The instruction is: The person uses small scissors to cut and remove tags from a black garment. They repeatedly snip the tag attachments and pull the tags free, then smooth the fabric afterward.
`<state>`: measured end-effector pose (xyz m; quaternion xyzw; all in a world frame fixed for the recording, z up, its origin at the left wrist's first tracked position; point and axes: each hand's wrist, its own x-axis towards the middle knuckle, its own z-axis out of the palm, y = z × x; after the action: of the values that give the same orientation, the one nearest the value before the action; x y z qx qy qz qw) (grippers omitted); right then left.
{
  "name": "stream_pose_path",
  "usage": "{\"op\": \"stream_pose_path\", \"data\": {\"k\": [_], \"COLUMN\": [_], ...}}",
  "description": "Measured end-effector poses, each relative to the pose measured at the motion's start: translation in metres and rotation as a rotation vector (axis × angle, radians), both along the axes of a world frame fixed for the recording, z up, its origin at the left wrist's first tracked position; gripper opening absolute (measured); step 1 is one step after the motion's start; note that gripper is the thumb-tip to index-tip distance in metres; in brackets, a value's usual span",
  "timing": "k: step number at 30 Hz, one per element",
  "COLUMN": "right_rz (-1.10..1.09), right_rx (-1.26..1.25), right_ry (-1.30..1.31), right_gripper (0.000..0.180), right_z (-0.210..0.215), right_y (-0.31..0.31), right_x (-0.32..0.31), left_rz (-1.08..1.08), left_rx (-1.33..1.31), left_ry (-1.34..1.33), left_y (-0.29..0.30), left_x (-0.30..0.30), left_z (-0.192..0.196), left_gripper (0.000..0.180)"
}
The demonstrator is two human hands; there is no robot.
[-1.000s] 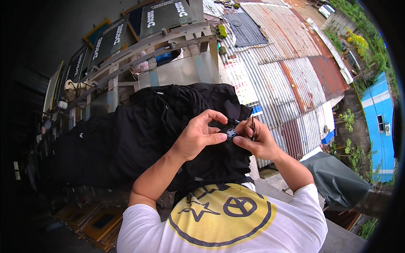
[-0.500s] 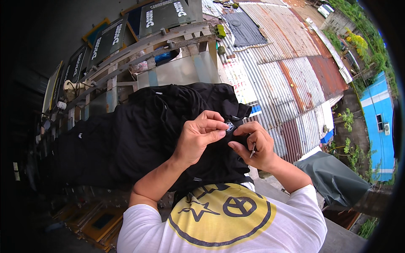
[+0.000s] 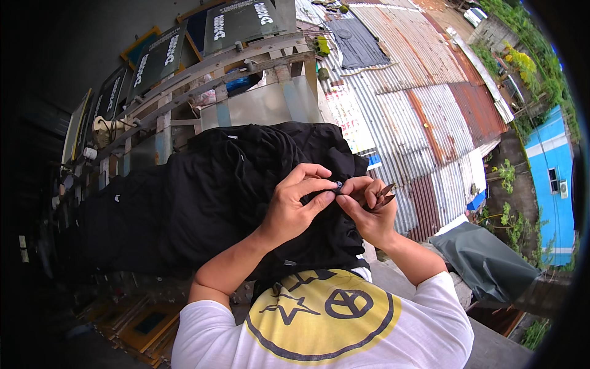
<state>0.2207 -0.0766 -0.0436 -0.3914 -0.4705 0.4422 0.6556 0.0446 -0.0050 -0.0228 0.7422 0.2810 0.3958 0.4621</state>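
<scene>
Black garments (image 3: 203, 197) lie heaped in front of me, with small white tags on them. My left hand (image 3: 298, 200) is closed in a pinch on the black cloth, beside a small round black-and-white patch (image 3: 338, 185). Against it, my right hand (image 3: 372, 212) pinches the same cloth with thumb and forefinger, the tips nearly touching those of the left. A pair of thread snips (image 3: 385, 194) is tucked in the right hand's other fingers, its pointed blades sticking out to the right. The snips' handle is hidden by the hand.
Beyond the garments runs a metal rack (image 3: 184, 92) with printed dark screen frames (image 3: 239, 27). Wooden frames (image 3: 144, 323) lie low at the left. At the right are a drop to corrugated roofs (image 3: 418, 117) and a dark green tarp (image 3: 485, 261).
My right hand has come in to the left hand and closed on the cloth. The patch is now folded between the fingers, and the snips' blades have swung out to the right.
</scene>
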Motion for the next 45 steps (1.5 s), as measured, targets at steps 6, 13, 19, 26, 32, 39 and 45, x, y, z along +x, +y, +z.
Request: {"op": "stream_pose_path", "data": {"k": [6, 13, 19, 26, 32, 39, 45], "right_rz": [-0.096, 0.004, 0.164, 0.138, 0.050, 0.030, 0.079], "right_rx": [-0.028, -0.029, -0.097, -0.075, 0.054, 0.129, 0.025], "right_ry": [-0.344, -0.557, -0.693, -0.878, -0.717, -0.523, -0.588], "right_gripper": [0.045, 0.045, 0.046, 0.037, 0.027, 0.023, 0.026], "right_z": [0.000, 0.010, 0.027, 0.028, 0.023, 0.019, 0.024], "right_y": [0.008, 0.012, 0.010, 0.011, 0.011, 0.017, 0.015], "right_x": [0.003, 0.018, 0.039, 0.038, 0.032, 0.024, 0.023], "left_rz": [-0.076, -0.187, -0.177, -0.114, -0.041, 0.068, 0.078], "left_rx": [-0.266, -0.317, -0.255, -0.259, 0.034, 0.415, 0.489], "left_ry": [-0.133, -0.198, -0.181, -0.139, -0.068, 0.092, 0.119], "left_y": [-0.002, -0.004, -0.008, -0.011, -0.009, -0.010, -0.009], "left_x": [0.002, -0.001, 0.002, 0.003, 0.004, 0.004, 0.004], "left_z": [-0.005, -0.010, -0.009, -0.011, -0.012, -0.009, -0.010], "left_gripper": [0.006, 0.004, 0.005, 0.003, 0.007, 0.020, 0.026]}}
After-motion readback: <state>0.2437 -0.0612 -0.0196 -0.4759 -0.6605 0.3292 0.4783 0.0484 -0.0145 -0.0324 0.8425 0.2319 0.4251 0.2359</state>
